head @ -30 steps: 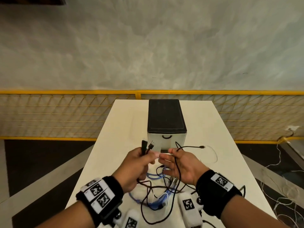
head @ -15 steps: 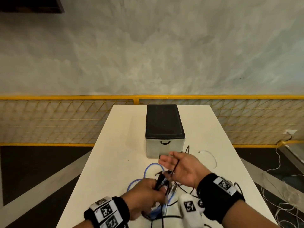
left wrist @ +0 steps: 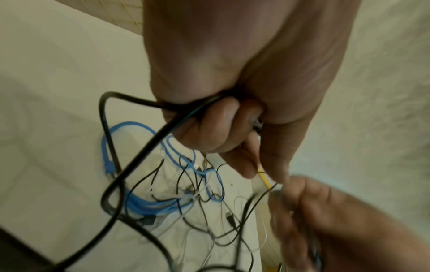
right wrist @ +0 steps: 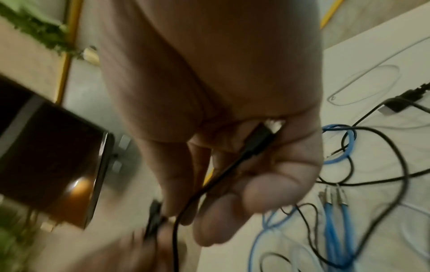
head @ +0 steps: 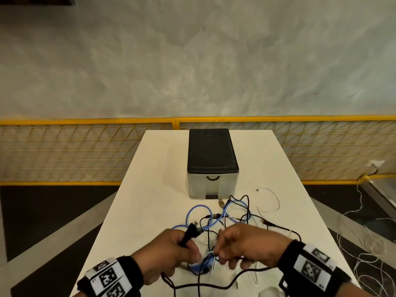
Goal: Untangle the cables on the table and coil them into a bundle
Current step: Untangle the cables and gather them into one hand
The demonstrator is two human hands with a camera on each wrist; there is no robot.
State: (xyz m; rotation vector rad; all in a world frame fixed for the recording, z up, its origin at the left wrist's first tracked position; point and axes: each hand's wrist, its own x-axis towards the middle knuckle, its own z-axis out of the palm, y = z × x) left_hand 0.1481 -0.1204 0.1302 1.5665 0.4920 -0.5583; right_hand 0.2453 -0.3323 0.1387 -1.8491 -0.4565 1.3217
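A tangle of black, blue and white cables (head: pixel 225 219) lies on the white table (head: pixel 150 189) in front of a box. My left hand (head: pixel 171 251) grips a thick black cable (head: pixel 188 232) whose plug end sticks up out of the fist; the left wrist view shows that cable (left wrist: pixel 139 156) looping down from the curled fingers (left wrist: pixel 209 128). My right hand (head: pixel 242 245) is curled round a thin black cable with a USB plug (right wrist: pixel 258 139) lying in the palm. Both hands sit close together over the near part of the tangle. A blue cable (head: pixel 199 211) loops beyond them.
A grey box with a black lid (head: pixel 212 163) stands mid-table behind the cables. A thin white cable (head: pixel 272 200) lies apart at the right. A yellow mesh fence (head: pixel 85 151) runs past the table's far end. Loose white wires (head: pixel 364 254) lie on the floor at the right.
Both hands came down and toward me from in front of the box. The right hand, open half a second ago, now curls round a thin black cable; the left still grips its black cable.
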